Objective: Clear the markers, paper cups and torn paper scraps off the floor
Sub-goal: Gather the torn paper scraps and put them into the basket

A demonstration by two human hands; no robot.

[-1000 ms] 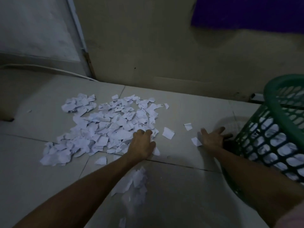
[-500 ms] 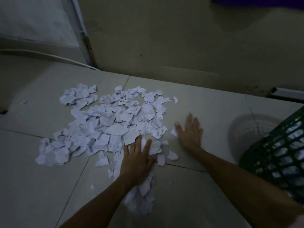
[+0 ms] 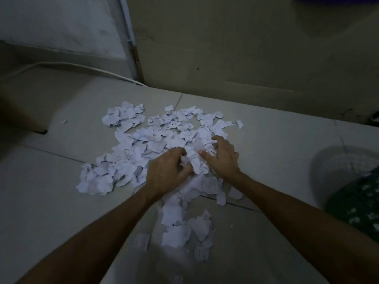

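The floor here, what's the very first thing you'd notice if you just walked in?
The big heap of torn paper scraps spread over the middle of the tiled floor, pale in the dim room. Right at its near edge, the left hand and right hand curl into the scraps, bunching some up between them. At the right edge sits a green basket.

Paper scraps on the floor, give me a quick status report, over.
Left hand and right hand both curled into the paper scraps, gathering. Most of the pile on the floor. Green basket at right. Nothing in the way.
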